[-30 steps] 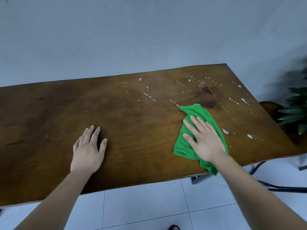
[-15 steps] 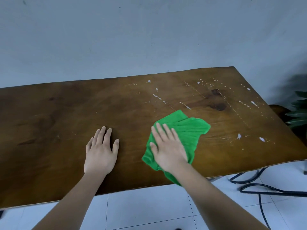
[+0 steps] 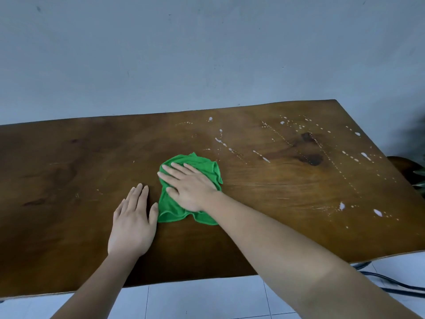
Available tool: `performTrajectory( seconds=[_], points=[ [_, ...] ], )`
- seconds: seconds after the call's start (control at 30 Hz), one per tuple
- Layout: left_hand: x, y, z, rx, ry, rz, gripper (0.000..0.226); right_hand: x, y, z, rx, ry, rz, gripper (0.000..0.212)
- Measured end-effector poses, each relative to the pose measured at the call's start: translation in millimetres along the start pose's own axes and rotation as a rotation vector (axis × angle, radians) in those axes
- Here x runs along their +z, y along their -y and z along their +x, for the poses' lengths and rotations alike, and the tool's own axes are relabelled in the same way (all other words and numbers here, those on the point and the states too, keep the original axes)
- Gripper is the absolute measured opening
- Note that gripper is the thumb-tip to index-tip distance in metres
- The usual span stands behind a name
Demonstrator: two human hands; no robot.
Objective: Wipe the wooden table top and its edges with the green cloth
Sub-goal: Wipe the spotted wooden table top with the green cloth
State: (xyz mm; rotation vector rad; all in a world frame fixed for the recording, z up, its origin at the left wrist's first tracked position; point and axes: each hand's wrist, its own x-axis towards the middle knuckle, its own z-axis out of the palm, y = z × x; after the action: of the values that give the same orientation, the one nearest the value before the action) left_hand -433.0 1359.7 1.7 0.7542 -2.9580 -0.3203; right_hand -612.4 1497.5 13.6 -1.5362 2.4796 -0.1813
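Observation:
A dark wooden table top (image 3: 57, 171) fills the middle of the view. A bunched green cloth (image 3: 207, 168) lies near its centre. My right hand (image 3: 189, 186) presses flat on the cloth, fingers spread and pointing left. My left hand (image 3: 133, 221) rests flat on the bare wood just left of the cloth, its thumb touching the cloth's lower corner. White droplets and streaks (image 3: 259, 155) dot the wood to the right of the cloth, with larger blobs (image 3: 377, 212) near the right front edge.
A pale wall (image 3: 207, 54) runs behind the table's far edge. White floor tiles (image 3: 195, 300) show below the front edge. Black cables (image 3: 391, 280) lie on the floor at lower right. A plant and a dark rounded object (image 3: 404, 166) sit past the right end.
My right hand has slid the green cloth leftward from the table's right part to its centre, up against my left hand. The cloth has bunched up. My left hand stayed flat.

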Motion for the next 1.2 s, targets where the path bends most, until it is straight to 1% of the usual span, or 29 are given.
performTrajectory(
  seconds=[0.1, 0.23, 0.43, 0.5, 0.57, 0.63, 0.7, 0.77, 0.9, 0.97, 1.07, 1.2],
  points=[
    [-2, -3, 0, -0.018, 0.002, -0.004, 0.069, -12, -42, -7, 0.086, -0.021, 0.007, 0.065],
    [-2, -3, 0, -0.034, 0.018, -0.003, 0.071, -27, -114, -46, 0.242, -0.076, 0.001, 0.066],
    [-1, -2, 0, -0.035, 0.014, 0.0, 0.073, -40, -218, -132, 0.601, -0.158, -0.016, 0.069],
    [-1, -2, 0, -0.033, 0.008, 0.0, 0.072, -39, -232, -153, 0.736, -0.166, -0.003, 0.071],
    [-2, -2, 0, -0.029, 0.008, -0.003, 0.072, -35, -227, -160, 0.84, -0.153, 0.001, 0.072],
    [-2, -1, 0, -0.024, 0.009, -0.01, 0.073, -32, -206, -156, 0.879, -0.14, -0.003, 0.072],
    [-2, -1, 0, -0.02, 0.014, -0.016, 0.074, -28, -172, -149, 0.833, -0.12, -0.004, 0.073],
    [-3, -1, 1, -0.019, 0.021, -0.014, 0.076, -20, -130, -140, 0.739, -0.094, -0.006, 0.072],
    [-3, -1, 1, -0.012, 0.024, -0.025, 0.078, -5, -43, -113, 0.479, -0.071, -0.002, 0.069],
    [-2, 1, 1, -0.005, 0.022, -0.019, 0.077, 0, -11, -89, 0.329, -0.065, 0.001, 0.067],
    [-1, 2, 2, -0.002, 0.015, -0.019, 0.075, 4, 14, -42, 0.137, -0.045, 0.007, 0.065],
    [0, 3, 2, 0.006, 0.016, -0.023, 0.076, 0, 16, 29, -0.045, -0.003, -0.025, 0.062]
  ],
)
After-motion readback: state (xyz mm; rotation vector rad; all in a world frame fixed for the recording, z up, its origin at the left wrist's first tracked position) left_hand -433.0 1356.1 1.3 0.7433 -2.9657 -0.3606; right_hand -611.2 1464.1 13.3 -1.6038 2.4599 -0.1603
